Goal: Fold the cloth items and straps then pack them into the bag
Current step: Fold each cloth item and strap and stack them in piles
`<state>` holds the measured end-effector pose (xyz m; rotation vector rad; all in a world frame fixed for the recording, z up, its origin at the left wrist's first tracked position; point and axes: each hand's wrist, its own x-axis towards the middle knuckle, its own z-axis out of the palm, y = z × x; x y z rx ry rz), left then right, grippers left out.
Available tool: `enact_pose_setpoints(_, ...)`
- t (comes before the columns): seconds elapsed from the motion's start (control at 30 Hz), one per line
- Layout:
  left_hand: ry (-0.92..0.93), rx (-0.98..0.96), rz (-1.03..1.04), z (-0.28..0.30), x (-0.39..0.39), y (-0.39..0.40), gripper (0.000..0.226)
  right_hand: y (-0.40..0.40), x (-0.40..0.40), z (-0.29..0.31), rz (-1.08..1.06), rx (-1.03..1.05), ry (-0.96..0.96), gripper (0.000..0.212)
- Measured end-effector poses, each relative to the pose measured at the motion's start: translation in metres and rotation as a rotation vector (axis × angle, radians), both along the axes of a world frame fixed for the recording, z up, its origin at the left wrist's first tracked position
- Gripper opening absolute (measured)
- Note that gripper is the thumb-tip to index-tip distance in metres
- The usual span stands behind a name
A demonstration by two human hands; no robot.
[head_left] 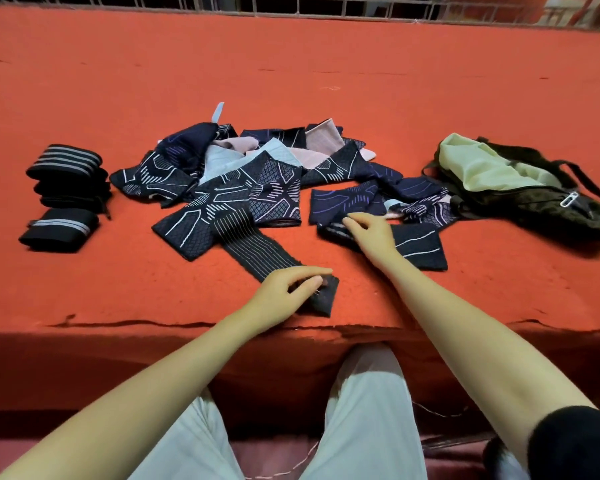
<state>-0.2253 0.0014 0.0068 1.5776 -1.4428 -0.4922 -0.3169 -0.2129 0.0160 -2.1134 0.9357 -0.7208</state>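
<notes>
I work at a red felt-covered table [118,98], seated, with my light trousers [368,410] visible below its near edge.

Left hand [284,292]: it lies at the near end of a black ribbed strap [257,244]. Thumb and fingers are curled and pinch that end, which is folded over just short of the table edge. The strap runs from the hand up and to the left, and its far end lies over a dark patterned cloth [201,220].

Right hand [371,230]: it is extended further out, over another dark patterned piece [416,244] with white lines. The fingertips come together at the piece's left edge, beside a navy cloth with purple lines [340,199]. I cannot tell whether they actually grip the fabric or only touch it.

Unfolded items: a loose pile of cloth pieces [257,164] occupies the middle of the table, dark navy with white and purple lines, mixed with pale pink and pale blue pieces.

Folded items: two black bundles with grey stripes lie at the left, well apart from the pile. The larger stack [66,174] is behind, the smaller bundle [58,230] in front.

Bag [534,195]: dark olive, lying at the right of the pile, unzipped, with its pale green lining [478,168] exposed.

A metal railing [326,5] runs along the far side of the table.
</notes>
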Motion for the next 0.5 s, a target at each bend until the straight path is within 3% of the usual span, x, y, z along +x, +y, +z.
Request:
enact_pose_setpoints(0.1, 0.179, 0.031, 0.045, 0.007, 0.01, -0.003, 0.023, 0.02, -0.014, -0.004, 0.251, -0.161, 0.238, 0.025)
enact_pose_setpoints(0.17, 0.053, 0.027, 0.155, 0.008, 0.026, -0.006, 0.019, 0.033, -0.019, -0.007, 0.274, -0.236, 0.329, 0.027)
enact_pose_setpoints(0.23, -0.109, 0.034, 0.314, 0.007, 0.05, -0.011, 0.019, 0.045, -0.022, -0.006, 0.215, -0.258, 0.33, 0.03)
enact_pose_setpoints(0.3, -0.132, 0.081, 0.427, 0.009, 0.075, -0.014, 0.015, 0.058, -0.026, -0.005, 0.16, -0.267, 0.286, 0.032)
enact_pose_setpoints(0.43, 0.142, 0.205, 0.343, 0.02, 0.089, -0.013, 0.014, 0.086, -0.025, -0.005, 0.196, -0.265, 0.171, 0.036)
enact_pose_setpoints(0.5, 0.137, 0.213, 0.285, 0.02, 0.08, -0.011, 0.015, 0.094, -0.016, -0.005, 0.162, -0.239, 0.2, 0.04)
